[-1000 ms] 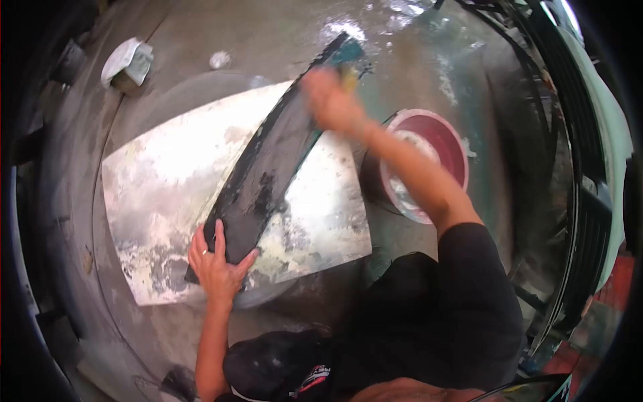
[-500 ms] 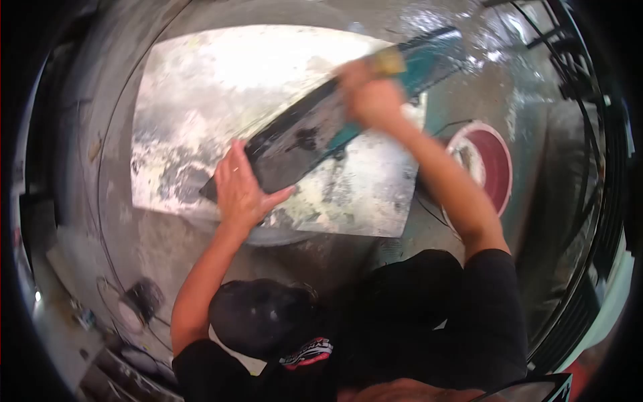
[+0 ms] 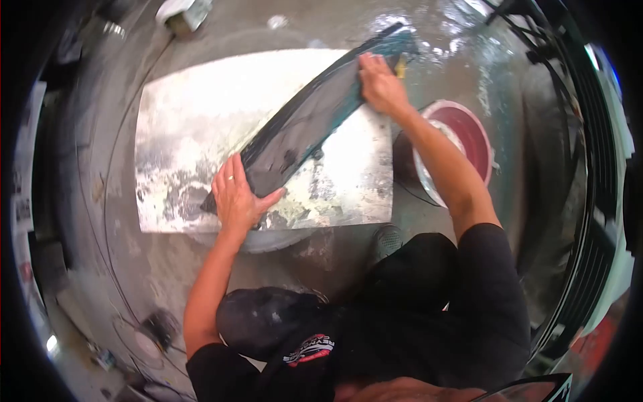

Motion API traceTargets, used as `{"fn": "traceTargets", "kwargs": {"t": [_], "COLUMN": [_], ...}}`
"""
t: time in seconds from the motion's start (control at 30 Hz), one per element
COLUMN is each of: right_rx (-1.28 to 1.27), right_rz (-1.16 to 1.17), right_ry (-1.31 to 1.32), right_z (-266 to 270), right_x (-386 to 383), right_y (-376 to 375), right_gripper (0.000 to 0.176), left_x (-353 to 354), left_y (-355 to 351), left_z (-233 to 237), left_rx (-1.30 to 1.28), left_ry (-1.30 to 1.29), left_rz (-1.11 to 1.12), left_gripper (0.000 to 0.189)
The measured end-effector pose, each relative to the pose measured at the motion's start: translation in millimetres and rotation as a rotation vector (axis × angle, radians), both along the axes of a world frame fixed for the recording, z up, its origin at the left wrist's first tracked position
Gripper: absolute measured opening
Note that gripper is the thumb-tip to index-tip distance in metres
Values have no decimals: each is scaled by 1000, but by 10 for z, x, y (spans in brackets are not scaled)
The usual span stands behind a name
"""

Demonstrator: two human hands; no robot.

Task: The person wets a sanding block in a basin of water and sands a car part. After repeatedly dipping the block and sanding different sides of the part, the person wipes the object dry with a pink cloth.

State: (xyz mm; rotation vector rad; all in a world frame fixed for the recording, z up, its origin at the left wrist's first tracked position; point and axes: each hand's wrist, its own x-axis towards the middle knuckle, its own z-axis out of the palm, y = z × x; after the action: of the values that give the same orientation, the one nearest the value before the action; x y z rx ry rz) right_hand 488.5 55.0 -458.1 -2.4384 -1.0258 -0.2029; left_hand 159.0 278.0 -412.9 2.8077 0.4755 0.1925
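A long dark panel (image 3: pixel 308 110), black-grey with wet teal toward its far end, lies slantwise across a pale, stained board. My left hand (image 3: pixel 238 197), with a ring on one finger, grips the panel's near end, fingers along the left edge and thumb stretched out on the right. Toward the far end, my right hand (image 3: pixel 383 86) rests on the panel with bent fingers. A small yellow pad (image 3: pixel 400 67) sticks out beside those fingers; most of it is hidden under the hand.
The pale board (image 3: pixel 194 120) rests on a round base partly hidden beneath it. To the right stands a pink-red basin (image 3: pixel 477 144) with a whitish rim. A light box-shaped object (image 3: pixel 184 15) sits at the top left. Cables run along the wet floor, and dark metal framing (image 3: pixel 546 53) stands at right.
My right hand, blurred before, is now sharp and bent over the panel's far part. My left hand keeps its hold on the near end. The camera view has shifted, showing more floor at the top.
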Motion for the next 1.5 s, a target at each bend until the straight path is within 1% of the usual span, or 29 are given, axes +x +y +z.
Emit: {"fn": "traceTargets", "kwargs": {"t": [0.07,0.1,0.13,0.17,0.2,0.27,0.33,0.4,0.47,0.5,0.53,0.6,0.67,0.73,0.8,0.83,0.87,0.9,0.97,1.03,1.07,1.13,1.17,1.2,1.23,1.27,1.3,1.4,1.5], "right_rx": [-30,60,254,330,396,552,568,732,905,983,1055,891,954,948,791,604,536,474,227,63,-130,-387,-461,-532,-522,-531,-543,-69,417], "right_rz": [-66,-102,-32,-34,-139,-248,-680,-671,-611,-492,-365,-486,-347,-194,59,142,210,265,352,376,478,638,707,775,763,777,788,627,310], "right_ry": [19,115,69,-79,64,177,502,689,1112,1177,1245,1316,1386,1290,1064,1012,985,1022,962,897,722,466,498,533,549,541,529,366,-37], "right_z": [154,153,177,231,258,455,470,429,730,807,833,916,852,893,1044,1322,1515,1689,2143,2495,2604,2592,2502,2370,2249,2116,1954,1487,1349], "right_x": [-69,-158,-351,-638,-883,-1242,-1334,-1384,-1540,-1579,-1620,-1561,-1462,-1393,-1170,-1031,-880,-725,-582,-594,-648,-772,-784,-799,-816,-825,-814,-886,-788], "right_y": [-41,-2,-3,-20,-62,-162,-208,-149,-120,-63,2,85,105,150,153,120,119,124,48,17,44,115,192,268,328,375,382,282,-144], "right_gripper": [39,38,30,32,36,39,45,47,52,46,40,27,23,24,28,31,31,32,33,33,33,33,34,35,35,35,35,29,14], "left_x": [20,55,160,258,310,319,364,353,353,331,328,362,337,305,324,315,351,355,370,353,327,235,160,87,24,-33,-83,-152,-183], "left_y": [-12,2,-7,-18,-35,-32,-55,-197,-416,-484,-595,-793,-851,-822,-671,-467,-368,-263,6,137,202,251,287,257,236,197,181,53,78], "left_z": [31,95,230,414,529,483,492,563,666,513,540,620,464,519,673,562,761,939,1270,1614,1704,1711,1660,1570,1400,1241,1090,911,776], "left_rx": [65,50,66,30,-8,-34,-194,-231,-995,-1017,-1026,-829,-828,-859,-554,-322,-184,-24,329,458,562,627,546,443,209,-84,-92,38,83], "left_ry": [81,115,81,254,436,393,350,361,462,411,403,382,329,215,228,5,-101,-345,-511,-631,-638,-518,-368,-205,-50,116,107,-26,-174], "left_rz": [-6,-32,-67,-49,-20,-55,-61,-92,34,40,61,34,33,-129,-147,-267,-220,-235,-219,-185,-188,-184,-247,-273,-236,-25,8,45,-68], "left_gripper": [121,124,124,127,129,131,130,118,104,89,89,89,91,94,79,61,47,44,51,63,84,99,107,101,83,65,54,45,33]}}
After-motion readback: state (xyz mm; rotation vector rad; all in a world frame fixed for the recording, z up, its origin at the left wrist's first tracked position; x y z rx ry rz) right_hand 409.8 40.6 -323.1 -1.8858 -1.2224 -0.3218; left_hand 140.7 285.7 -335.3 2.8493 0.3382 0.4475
